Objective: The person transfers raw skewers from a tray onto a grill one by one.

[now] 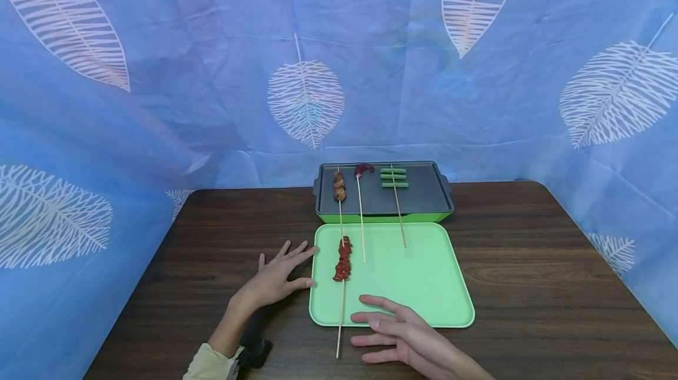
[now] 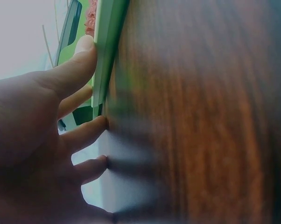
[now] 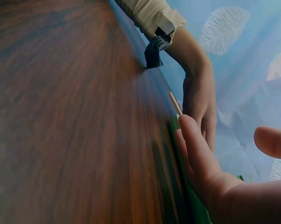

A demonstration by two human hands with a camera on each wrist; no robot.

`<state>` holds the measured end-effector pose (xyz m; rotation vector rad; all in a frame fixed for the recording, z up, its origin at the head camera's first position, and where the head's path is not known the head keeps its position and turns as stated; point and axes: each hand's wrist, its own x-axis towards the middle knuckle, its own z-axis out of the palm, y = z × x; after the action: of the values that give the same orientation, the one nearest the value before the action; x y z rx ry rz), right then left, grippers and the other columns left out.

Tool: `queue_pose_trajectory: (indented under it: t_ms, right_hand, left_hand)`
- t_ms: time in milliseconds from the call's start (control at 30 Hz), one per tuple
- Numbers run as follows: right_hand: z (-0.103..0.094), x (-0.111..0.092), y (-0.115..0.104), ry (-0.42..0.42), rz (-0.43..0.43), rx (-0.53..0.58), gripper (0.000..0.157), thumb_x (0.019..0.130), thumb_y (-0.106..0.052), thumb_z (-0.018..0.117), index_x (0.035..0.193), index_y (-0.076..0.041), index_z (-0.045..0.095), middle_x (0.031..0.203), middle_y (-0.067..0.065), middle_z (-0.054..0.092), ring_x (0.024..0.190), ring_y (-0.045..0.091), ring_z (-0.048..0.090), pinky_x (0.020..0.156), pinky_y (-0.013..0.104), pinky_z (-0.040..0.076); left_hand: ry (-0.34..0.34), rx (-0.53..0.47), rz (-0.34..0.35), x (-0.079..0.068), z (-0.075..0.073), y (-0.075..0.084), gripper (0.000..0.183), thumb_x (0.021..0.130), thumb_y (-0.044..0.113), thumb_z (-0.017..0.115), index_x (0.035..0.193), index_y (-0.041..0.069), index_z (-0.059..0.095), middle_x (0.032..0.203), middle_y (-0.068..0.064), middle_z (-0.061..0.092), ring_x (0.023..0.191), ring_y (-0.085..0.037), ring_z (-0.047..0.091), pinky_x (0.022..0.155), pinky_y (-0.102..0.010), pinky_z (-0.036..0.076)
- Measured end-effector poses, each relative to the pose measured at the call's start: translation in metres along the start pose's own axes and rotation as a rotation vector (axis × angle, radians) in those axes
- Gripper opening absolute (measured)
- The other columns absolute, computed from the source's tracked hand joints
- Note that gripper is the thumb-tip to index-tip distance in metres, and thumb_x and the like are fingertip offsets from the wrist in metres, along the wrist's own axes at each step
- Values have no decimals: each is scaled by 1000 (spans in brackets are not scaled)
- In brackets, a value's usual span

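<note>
On the left part of a light green tray lies a skewer of red meat pieces, its bare stick reaching over the front rim. My left hand is spread at the tray's left edge; thumb and forefinger touch the rim, and in the left wrist view other fingertips rest on the table. My right hand hovers at the front rim, fingers apart and holding nothing, just right of the stick. Behind, a dark grill plate bears a browned meat skewer, a dark red curled piece on a stick and a green vegetable skewer.
The grill plate sits on a green base directly behind the tray, and its skewers' sticks overhang the tray. Everything stands on a dark wooden table. A blue cloth with white leaf prints hangs behind and at both sides.
</note>
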<state>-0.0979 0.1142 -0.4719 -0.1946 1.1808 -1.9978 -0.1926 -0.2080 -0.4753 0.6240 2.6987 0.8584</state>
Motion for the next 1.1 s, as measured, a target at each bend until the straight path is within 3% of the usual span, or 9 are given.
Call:
queue_pose_trajectory:
  t_ms: [233,500,733,1100]
  right_hand:
    - [7,16,4,-6,36,59,71,110,-20,50,162,4,7,157,26,40,134,45,52,104,55,48]
    - [5,31,6,-84,66,194,72,109,-14,50,163,3,5,157,25,41,138,44,48,110,56,42]
    - [8,33,9,54,35,97,70,107,-13,56,162,2,15,139,20,59,125,36,62,99,54,52]
    - [14,36,9,228,2,-89,63,101,-12,67,157,-2,38,115,11,66,100,25,71,80,42,61]
  left_hand:
    - [3,4,-3,1,0,-2,72,98,47,66,161,28,39,168,-9,27,155,-44,10,104,-85,-3]
    - [4,6,8,1,1,-3,72,98,47,66,161,27,39,168,-10,27,155,-45,10,104,-86,-2]
    - [4,30,9,2,0,-2,72,97,49,66,161,28,39,168,-9,28,155,-44,11,104,-86,0]
    - [3,21,0,0,0,-2,72,97,47,67,161,27,39,168,-9,27,155,-43,11,105,-85,-2]
